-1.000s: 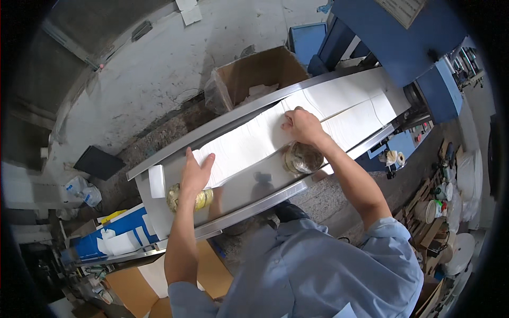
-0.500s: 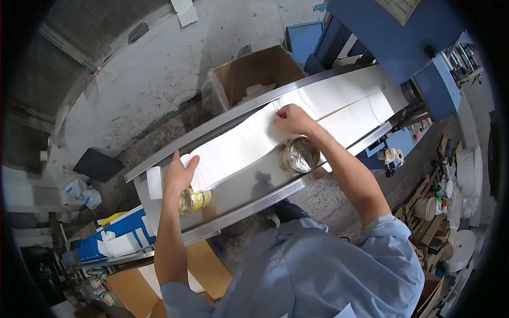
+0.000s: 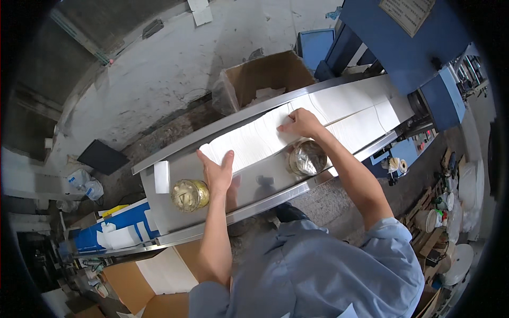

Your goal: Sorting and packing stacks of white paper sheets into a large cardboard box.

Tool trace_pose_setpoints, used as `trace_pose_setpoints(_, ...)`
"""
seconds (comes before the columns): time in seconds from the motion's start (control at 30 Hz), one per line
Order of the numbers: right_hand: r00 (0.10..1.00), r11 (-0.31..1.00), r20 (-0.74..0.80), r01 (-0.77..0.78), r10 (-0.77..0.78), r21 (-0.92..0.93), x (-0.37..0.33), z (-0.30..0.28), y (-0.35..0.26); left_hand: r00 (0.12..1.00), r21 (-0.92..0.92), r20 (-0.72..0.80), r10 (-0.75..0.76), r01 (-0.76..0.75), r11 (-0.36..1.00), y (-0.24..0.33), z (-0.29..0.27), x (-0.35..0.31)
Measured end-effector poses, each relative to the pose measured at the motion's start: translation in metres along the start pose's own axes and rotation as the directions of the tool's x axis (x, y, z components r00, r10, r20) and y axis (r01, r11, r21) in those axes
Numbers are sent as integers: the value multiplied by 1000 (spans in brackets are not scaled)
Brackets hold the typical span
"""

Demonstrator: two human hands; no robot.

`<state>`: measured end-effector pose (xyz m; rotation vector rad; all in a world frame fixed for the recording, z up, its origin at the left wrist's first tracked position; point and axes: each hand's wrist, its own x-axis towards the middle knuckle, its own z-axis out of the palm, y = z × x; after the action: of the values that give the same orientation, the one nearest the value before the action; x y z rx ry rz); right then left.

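A long row of thin white paper pieces (image 3: 254, 139), packed face to face, lies along the metal conveyor table. At the row's left end my left hand (image 3: 216, 172) rests against the paper, thumb and fingers spread. Farther right along the same row, my right hand (image 3: 303, 124) has curled fingers and thumb on the paper pieces. Just left of my left wrist stands a round jar-like container with yellowish wrapping (image 3: 189, 195). Below my right hand sits a second round container with a shiny, silvery top (image 3: 307, 157).
A small white block (image 3: 162, 177) lies at the table's left end. Behind the metal rail (image 3: 175, 155) stands an open cardboard box (image 3: 270, 74). A blue machine (image 3: 403, 47) is at the far right. Lower left are blue-and-white sheets (image 3: 119, 233) and another open carton (image 3: 127, 275).
My left hand has moved right, and the row's left end has shifted right with it. The yellowish container now shows fully. My right hand's thumb and fingers have parted slightly on the row.
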<state>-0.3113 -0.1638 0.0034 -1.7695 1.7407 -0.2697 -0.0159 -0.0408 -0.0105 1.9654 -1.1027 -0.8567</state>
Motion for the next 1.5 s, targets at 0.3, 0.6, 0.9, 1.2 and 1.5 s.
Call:
trace_pose_setpoints(0.3,993,996,109,39,-47,75,-4,3,-5,988,-49,-119,94,-101,994,10,-8,-27)
trace_pose_setpoints(0.6,987,914,-2,145,-158,-379,-1,9,-26,993,336,-99,62,-25,942,-8,-14,-10)
trace_pose_setpoints(0.9,980,925,176,149,-91,-351,-19,-5,-65,993,289,-99,68,-37,957,-16,-24,-4)
trace_pose_setpoints(1.2,973,995,217,87,-76,-40,-34,-5,-75,996,193,-88,21,-4,981,5,-15,-12)
trace_pose_setpoints(1.5,990,998,125,63,-66,26,-53,-7,-70,965,-251,-208,158,-208,945,5,-18,-26)
